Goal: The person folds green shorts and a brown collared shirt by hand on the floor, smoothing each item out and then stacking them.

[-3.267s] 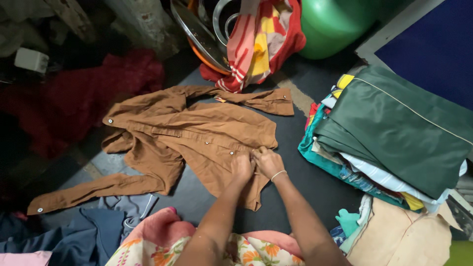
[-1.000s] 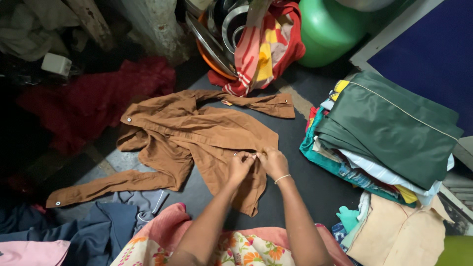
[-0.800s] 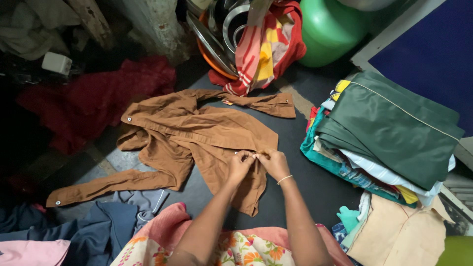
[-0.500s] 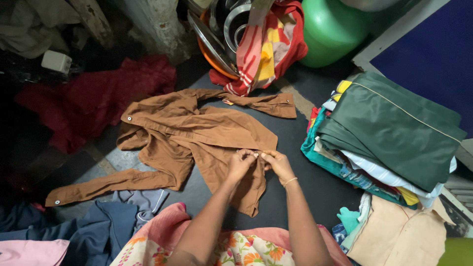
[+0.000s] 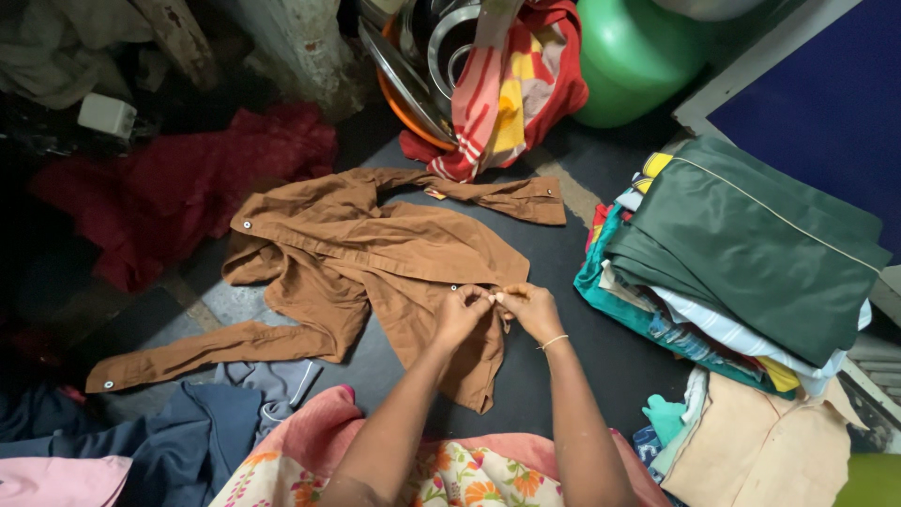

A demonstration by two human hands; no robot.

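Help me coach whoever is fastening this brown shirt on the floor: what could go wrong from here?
The brown shirt lies rumpled, so both hands, left hand and right hand, may match a button to the wrong hole. Its long sleeve trails near the blue garment and could tangle. The folded stack beside it might get nudged.

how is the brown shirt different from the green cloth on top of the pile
The brown shirt lies spread open on the dark floor, sleeves flung out and creased; the green cloth is folded flat atop a stack. The shirt shows small pale buttons; the green cloth shows a thin pale line. Both hands pinch the shirt's front edge; nothing touches the green cloth. Both are plain-coloured fabric.
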